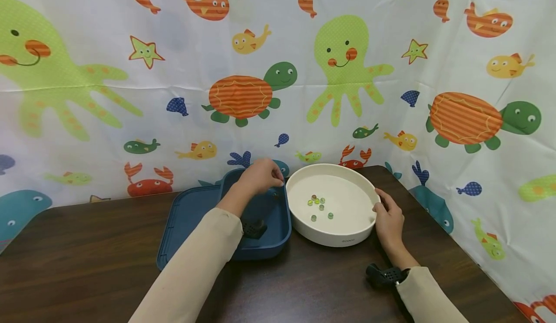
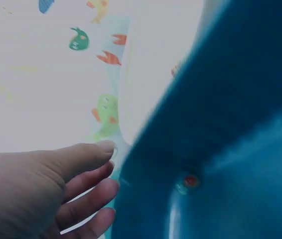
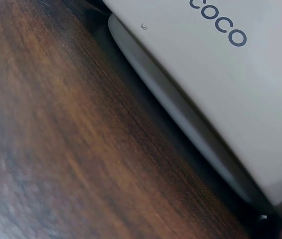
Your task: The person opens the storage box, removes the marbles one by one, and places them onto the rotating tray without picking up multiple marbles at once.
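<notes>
My left hand [image 1: 262, 174] is raised over the right far part of a blue rectangular bin [image 1: 271, 250]. Between its thumb and forefinger it pinches a clear glass marble [image 2: 114, 151], mostly hidden by the fingertips. Inside the bin, near its wall, lies another marble [image 2: 188, 182] with red in it. To the right stands a round white basin [image 1: 347, 188], touching or nearly touching the bin. Several marbles [image 1: 317, 201], greenish, yellow and reddish, are scattered on its floor. My right hand [image 1: 389, 219] grips the basin's right rim, thumb on the inner side.
Left of the bin, partly under my forearm, is a flat blue lid or tray [image 1: 191, 221]. Everything stands on a dark wooden table [image 1: 87, 260]. A white curtain [image 1: 269, 28] with sea animals hangs behind and along the right side.
</notes>
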A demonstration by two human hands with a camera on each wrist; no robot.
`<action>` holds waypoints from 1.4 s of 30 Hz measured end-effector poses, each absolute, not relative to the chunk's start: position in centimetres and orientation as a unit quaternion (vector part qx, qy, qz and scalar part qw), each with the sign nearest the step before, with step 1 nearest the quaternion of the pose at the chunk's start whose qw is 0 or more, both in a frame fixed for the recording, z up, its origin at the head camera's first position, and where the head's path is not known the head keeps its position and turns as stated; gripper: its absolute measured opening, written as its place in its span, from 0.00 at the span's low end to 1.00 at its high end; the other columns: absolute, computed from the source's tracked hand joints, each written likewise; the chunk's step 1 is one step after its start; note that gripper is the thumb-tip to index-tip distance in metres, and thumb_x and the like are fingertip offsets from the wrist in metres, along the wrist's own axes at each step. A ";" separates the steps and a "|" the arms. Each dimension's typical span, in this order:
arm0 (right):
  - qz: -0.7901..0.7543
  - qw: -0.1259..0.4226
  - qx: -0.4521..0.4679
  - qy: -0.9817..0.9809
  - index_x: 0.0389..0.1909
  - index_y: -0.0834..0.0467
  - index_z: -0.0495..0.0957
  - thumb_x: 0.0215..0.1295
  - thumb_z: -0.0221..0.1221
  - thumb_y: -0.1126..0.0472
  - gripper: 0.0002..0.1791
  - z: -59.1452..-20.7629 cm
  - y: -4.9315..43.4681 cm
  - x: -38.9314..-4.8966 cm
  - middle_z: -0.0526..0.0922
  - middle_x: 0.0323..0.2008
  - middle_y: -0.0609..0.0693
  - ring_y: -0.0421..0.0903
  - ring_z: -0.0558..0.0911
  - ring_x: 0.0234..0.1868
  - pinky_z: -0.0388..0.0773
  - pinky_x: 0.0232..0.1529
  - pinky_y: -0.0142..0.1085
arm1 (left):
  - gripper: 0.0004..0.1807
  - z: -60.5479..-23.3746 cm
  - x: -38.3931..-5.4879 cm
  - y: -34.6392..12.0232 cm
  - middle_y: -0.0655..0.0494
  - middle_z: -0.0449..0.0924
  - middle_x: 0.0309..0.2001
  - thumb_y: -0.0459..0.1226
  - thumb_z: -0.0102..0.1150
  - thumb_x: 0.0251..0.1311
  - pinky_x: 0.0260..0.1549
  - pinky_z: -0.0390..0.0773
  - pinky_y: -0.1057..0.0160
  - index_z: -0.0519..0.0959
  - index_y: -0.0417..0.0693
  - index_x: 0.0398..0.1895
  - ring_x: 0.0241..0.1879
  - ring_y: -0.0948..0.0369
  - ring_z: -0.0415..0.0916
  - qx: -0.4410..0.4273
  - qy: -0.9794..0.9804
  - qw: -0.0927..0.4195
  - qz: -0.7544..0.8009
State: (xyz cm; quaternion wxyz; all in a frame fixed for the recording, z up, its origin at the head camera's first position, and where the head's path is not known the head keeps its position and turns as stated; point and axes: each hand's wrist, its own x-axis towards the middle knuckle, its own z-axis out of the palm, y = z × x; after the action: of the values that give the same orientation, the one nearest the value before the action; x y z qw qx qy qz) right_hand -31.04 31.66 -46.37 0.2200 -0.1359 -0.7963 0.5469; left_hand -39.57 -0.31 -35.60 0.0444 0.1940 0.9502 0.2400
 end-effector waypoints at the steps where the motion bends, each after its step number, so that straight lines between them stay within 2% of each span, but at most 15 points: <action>1: 0.547 0.220 -0.136 -0.796 0.70 0.56 0.72 0.66 0.44 0.65 0.30 -46.4 31.7 -31.0 0.72 0.71 0.57 0.57 0.73 0.70 0.70 0.68 0.54 | 0.05 -35.4 -39.5 -0.1 0.51 0.87 0.39 0.38 0.66 0.65 0.35 0.81 0.60 0.87 0.47 0.39 0.35 0.58 0.80 0.197 0.949 0.039 0.244; 5: 0.545 0.222 -0.137 -0.797 0.70 0.55 0.72 0.66 0.44 0.65 0.30 -46.4 31.7 -31.1 0.72 0.71 0.58 0.58 0.73 0.69 0.70 0.68 0.54 | 0.06 -34.6 -39.1 1.1 0.51 0.87 0.39 0.38 0.65 0.65 0.36 0.80 0.60 0.87 0.46 0.40 0.35 0.57 0.80 0.209 0.943 0.028 0.257; 11: 0.543 0.225 -0.138 -0.797 0.70 0.56 0.72 0.66 0.45 0.65 0.30 -46.5 31.8 -31.0 0.73 0.70 0.58 0.57 0.74 0.68 0.71 0.66 0.53 | 0.05 -34.4 -38.4 3.1 0.52 0.87 0.37 0.38 0.65 0.65 0.36 0.80 0.61 0.87 0.46 0.38 0.35 0.58 0.79 0.229 0.934 0.044 0.271; 18: 0.548 0.218 -0.142 -0.795 0.70 0.56 0.72 0.66 0.44 0.65 0.30 -46.5 31.7 -31.1 0.73 0.70 0.57 0.57 0.74 0.67 0.71 0.67 0.53 | 0.03 -36.1 -38.2 5.5 0.54 0.86 0.35 0.37 0.66 0.64 0.37 0.79 0.63 0.87 0.48 0.35 0.33 0.61 0.77 0.253 0.934 0.069 0.242; 24: 0.548 0.219 -0.142 -0.795 0.70 0.55 0.72 0.66 0.44 0.65 0.30 -46.5 31.7 -31.1 0.73 0.70 0.57 0.56 0.74 0.67 0.71 0.66 0.52 | 0.04 -37.9 -38.1 7.0 0.59 0.84 0.30 0.37 0.68 0.62 0.33 0.74 0.65 0.87 0.51 0.30 0.30 0.63 0.75 0.264 0.941 0.074 0.199; 42: 0.541 0.224 -0.143 -0.798 0.70 0.55 0.72 0.66 0.44 0.64 0.30 -46.5 31.6 -31.0 0.72 0.71 0.57 0.57 0.73 0.70 0.70 0.69 0.54 | 0.02 -39.2 -38.1 8.3 0.59 0.82 0.29 0.34 0.71 0.56 0.32 0.74 0.64 0.86 0.51 0.30 0.31 0.61 0.75 0.253 0.947 0.104 0.170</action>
State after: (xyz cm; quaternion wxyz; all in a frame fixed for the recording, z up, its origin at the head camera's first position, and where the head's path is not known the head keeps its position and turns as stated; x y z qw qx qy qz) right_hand -31.00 31.57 -46.47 0.2238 -0.1432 -0.7978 0.5413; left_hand -38.12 8.27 -39.18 0.1036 0.2529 0.9468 0.1698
